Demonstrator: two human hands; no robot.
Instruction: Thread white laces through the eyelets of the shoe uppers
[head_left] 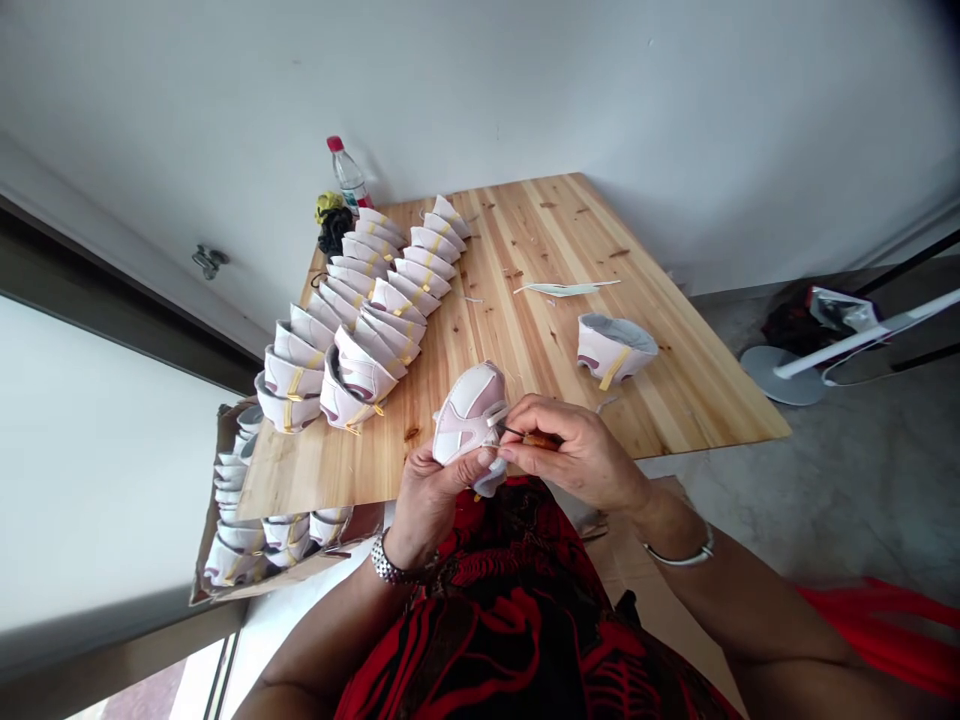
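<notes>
A small pink and white shoe upper is held above the table's front edge, its toe pointing away from me. My left hand grips it from below and the left, fingers wrapped round it and the thumb on its near side. In my right hand is a thin metal-shafted tool with a wooden handle, which looks like an awl or hook. Its tip meets the upper by the tongue and laces; the exact contact is hidden. A single similar upper with a yellow ribbon stands at the right of the table.
Two long rows of nested shoe uppers fill the left of the wooden table. A bottle and dark and yellow bundles sit behind them. White strips lie mid-table. Below left, a cardboard box holds more uppers.
</notes>
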